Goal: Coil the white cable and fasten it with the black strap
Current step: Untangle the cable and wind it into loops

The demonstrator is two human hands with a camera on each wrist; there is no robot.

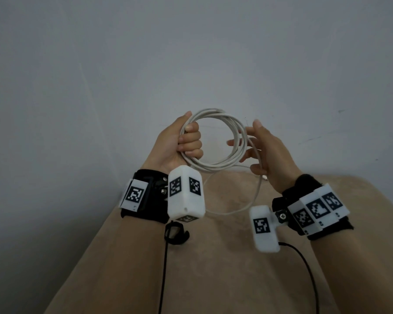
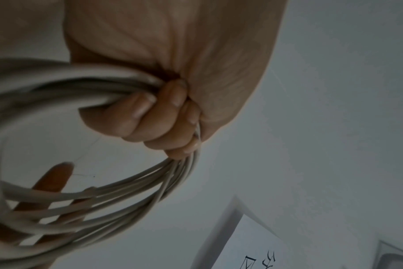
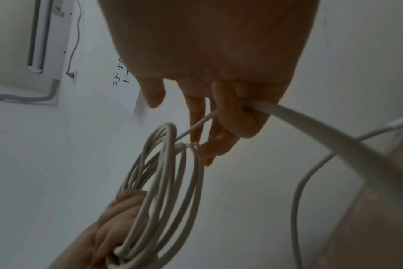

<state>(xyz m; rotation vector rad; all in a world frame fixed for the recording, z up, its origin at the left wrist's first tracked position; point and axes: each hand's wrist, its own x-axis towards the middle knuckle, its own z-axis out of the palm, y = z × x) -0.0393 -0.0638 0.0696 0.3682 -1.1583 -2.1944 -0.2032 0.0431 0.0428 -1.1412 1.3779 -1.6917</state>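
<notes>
Grey wall, beige table, white cable coiled above

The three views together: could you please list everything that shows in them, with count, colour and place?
white cable: one, white, several loops held up before the wall, its loose tail hanging down toward the tan surface
tan surface: one, tan, below the hands
wall: one, grey-white, behind the hands
black strap: not seen for certain in any view
wrist units: two, white with black-and-white markers, on black wristbands, one per wrist
thin black leads: two, black, running down from the wrist units
left hand: one, fingers curled round the coil's left side
right hand: one, fingers guiding the cable at the coil's right side
</notes>
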